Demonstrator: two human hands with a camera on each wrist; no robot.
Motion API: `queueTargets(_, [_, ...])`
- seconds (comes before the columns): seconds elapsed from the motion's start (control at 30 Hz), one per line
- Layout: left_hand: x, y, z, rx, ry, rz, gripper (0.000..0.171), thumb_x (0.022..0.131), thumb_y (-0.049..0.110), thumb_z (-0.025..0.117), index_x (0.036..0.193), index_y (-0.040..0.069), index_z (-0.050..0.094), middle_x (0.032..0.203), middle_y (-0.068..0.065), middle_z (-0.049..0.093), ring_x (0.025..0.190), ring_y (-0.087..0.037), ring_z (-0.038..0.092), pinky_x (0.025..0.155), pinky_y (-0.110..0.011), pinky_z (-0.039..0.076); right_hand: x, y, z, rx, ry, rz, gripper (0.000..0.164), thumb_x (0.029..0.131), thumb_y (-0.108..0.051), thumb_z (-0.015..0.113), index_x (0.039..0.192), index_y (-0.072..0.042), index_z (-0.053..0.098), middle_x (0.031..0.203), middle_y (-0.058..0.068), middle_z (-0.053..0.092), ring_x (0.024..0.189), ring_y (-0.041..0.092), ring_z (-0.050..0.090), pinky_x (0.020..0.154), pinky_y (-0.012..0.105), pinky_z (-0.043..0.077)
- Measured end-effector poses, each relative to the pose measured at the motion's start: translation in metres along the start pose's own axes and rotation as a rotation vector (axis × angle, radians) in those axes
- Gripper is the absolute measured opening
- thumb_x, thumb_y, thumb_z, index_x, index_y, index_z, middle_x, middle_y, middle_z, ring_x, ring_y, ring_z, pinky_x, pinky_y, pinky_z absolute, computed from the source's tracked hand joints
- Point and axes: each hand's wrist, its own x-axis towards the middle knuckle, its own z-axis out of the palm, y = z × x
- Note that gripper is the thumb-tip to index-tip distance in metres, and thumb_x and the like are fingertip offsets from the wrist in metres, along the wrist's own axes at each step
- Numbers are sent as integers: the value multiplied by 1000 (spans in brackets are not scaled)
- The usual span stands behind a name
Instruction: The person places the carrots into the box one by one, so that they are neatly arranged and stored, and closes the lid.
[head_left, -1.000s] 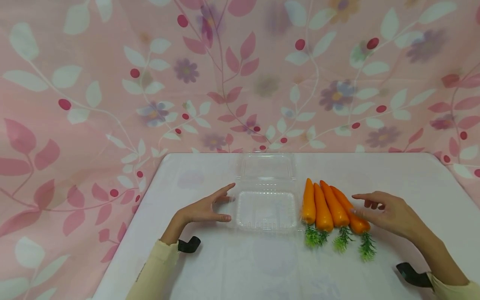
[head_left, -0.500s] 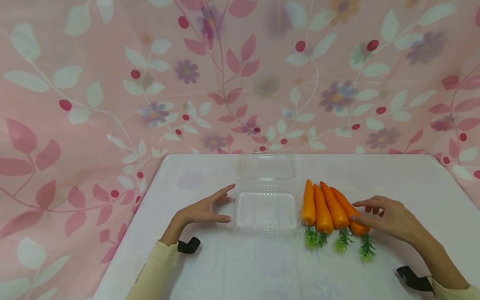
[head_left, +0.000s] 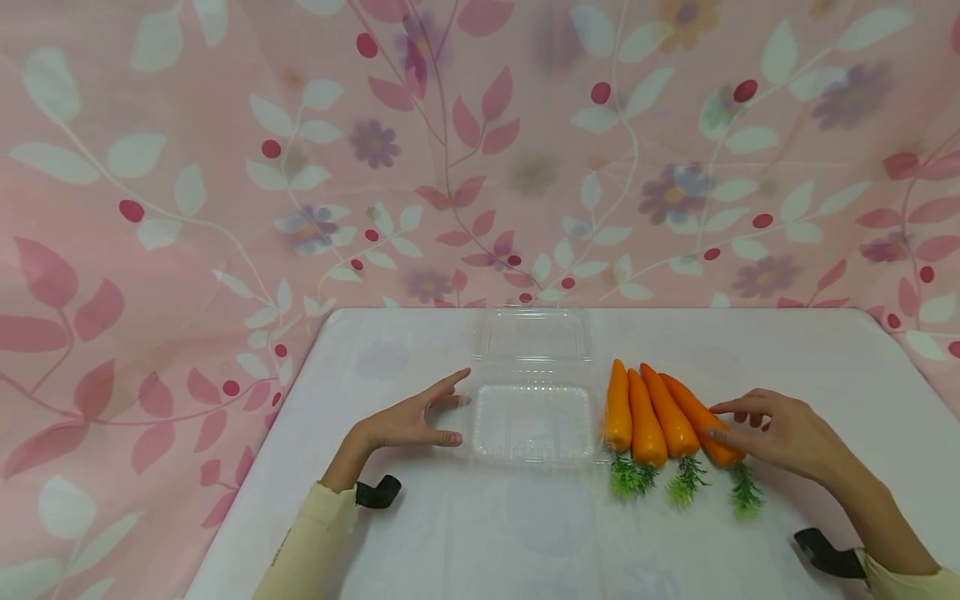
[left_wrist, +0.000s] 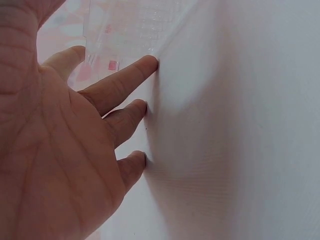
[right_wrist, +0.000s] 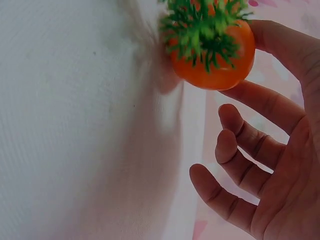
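On the right of the white table, my right hand (head_left: 783, 433) pinches the rightmost orange carrot (head_left: 692, 408) between thumb and index finger. In the right wrist view this carrot (right_wrist: 240, 60) shows its rounded end and green fronds, while the other fingers (right_wrist: 225, 200) are loosely bent beside it. Three more carrots (head_left: 647, 417) lie to its left, tips pointing away. A clear plastic clamshell container (head_left: 532, 421) sits with its lid (head_left: 534, 335) laid back. Beside its left edge my left hand (head_left: 408, 421) rests with spread fingers (left_wrist: 120, 87), holding nothing.
The white-covered table (head_left: 540, 533) reaches back to a pink floral curtain (head_left: 480, 167). Green fronds (head_left: 632, 475) of the carrots point toward the front edge. Black wrist devices (head_left: 378, 492) are on both forearms.
My right thumb and index finger have come onto the rightmost carrot. Its leafy end has swung slightly to the right. The left hand has stayed in place.
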Motion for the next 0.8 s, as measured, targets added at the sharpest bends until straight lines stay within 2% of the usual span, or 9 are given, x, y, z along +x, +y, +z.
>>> queueTargets(0.33, [-1,-1,-1,3,-6,5,100,85,28,80,159,34,14,160,2,25,143,-21,31,111,-63,22,2,7,-9,-46,-8,50,42,83,-52,76,108,-18,77,89,-2,61,75,13,49,53,25,41])
queueTargets(0.63, [-1,0,-1,2,-9,15,98,85,29,79,159,33,14,159,-1,26,143,-22,30,111,-63,21,2,14,-19,-28,-21,88,39,86,-49,73,107,-16,78,98,4,64,78,20,50,55,27,41])
queueTargets(0.8, [-3,2,-1,5,-3,3,99,85,31,80,159,33,14,159,-1,27,143,-22,31,110,-62,23,4,18,-19,-66,-36,90,43,85,-51,73,106,-14,78,100,8,64,83,25,54,56,29,44])
